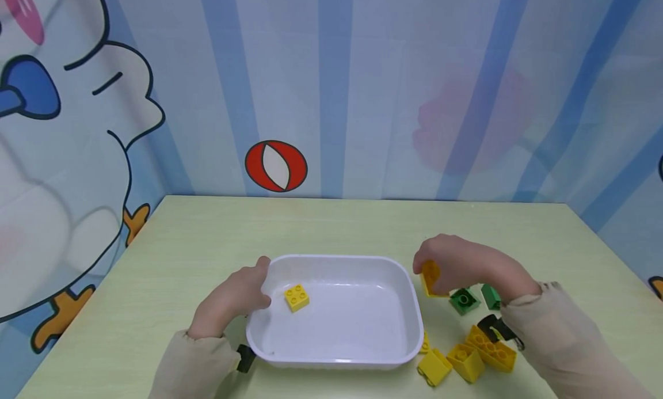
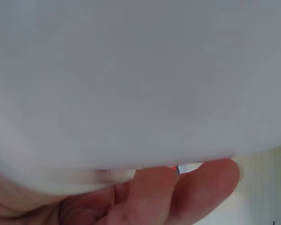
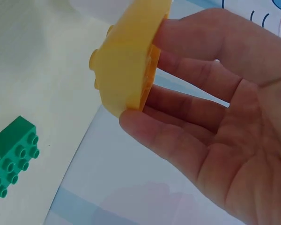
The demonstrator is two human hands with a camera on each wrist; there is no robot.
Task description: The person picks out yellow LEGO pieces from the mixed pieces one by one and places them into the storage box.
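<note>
A white plastic tray (image 1: 352, 324) stands on the table, and my left hand (image 1: 233, 298) grips its left rim, thumb over the edge. In the left wrist view the tray's pale wall (image 2: 140, 84) hides most of that hand; several fingertips (image 2: 206, 187) show below it. Inside the tray, toward its left side, sits a yellow four-stud building block (image 1: 297, 298). My right hand (image 1: 461, 263) pinches an orange-yellow building block (image 3: 126, 65) between thumb and fingers, just beyond the tray's right rim. That block has slanted sides, and its studs face away from the palm.
Green building blocks (image 1: 463, 301) lie under and beside the right forearm. Several yellow blocks (image 1: 466, 363) are clustered at the tray's front right corner, one partly behind the rim. A printed blue-striped backdrop (image 1: 362, 99) rises behind the table's far edge.
</note>
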